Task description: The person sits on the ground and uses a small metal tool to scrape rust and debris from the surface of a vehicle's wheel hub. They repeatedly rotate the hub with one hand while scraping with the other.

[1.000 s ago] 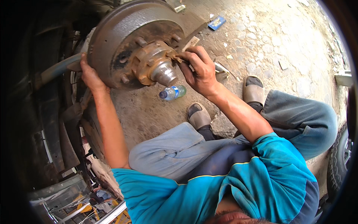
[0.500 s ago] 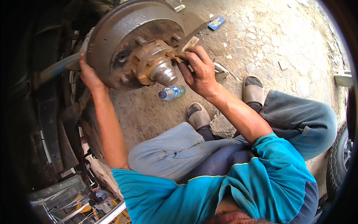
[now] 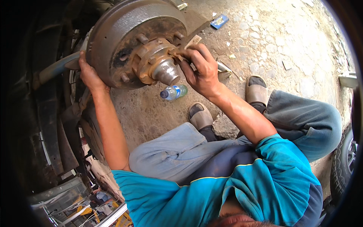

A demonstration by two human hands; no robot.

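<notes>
My left hand (image 3: 90,75) grips the left rim of a large dark brake drum (image 3: 111,34) on the vehicle. At the drum's centre is a rusty hub (image 3: 143,70) with studs around it and a shiny cylindrical end (image 3: 169,73). My right hand (image 3: 200,73) has its fingertips pinched on a small rusty piece (image 3: 177,56) at the hub's upper right edge; whether that piece is loose or fixed, I cannot tell.
A water bottle (image 3: 174,92) lies below the hub. A blue flat object (image 3: 219,21), small debris and a rough stone (image 3: 223,126) are on the ground. A tire (image 3: 342,166) stands at lower right; dark vehicle parts and a cluttered crate (image 3: 66,189) fill the left.
Both my hands and the drum with its hub have shifted very slightly up and to the left. The grip of each hand looks the same.
</notes>
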